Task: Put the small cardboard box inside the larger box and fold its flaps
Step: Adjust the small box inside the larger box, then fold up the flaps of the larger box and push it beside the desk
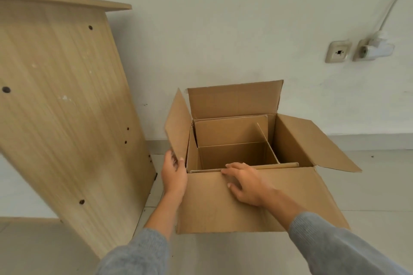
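Cardboard: two boxes (257,203), small (232,152) apparently inside; two hands (174,174).

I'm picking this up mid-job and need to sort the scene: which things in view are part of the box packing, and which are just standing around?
Part of the job:
- larger box, flaps open
- small box already inside it
- left hand at the left flap
- right hand on the near flap

Just standing around:
- wooden furniture panel
- wall sockets
- white plug and cable

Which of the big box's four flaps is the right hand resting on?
The near flap, the one folded outward and down toward the person. The right hand lies flat on it by the rim; the far, left and right flaps stand or splay free of it.
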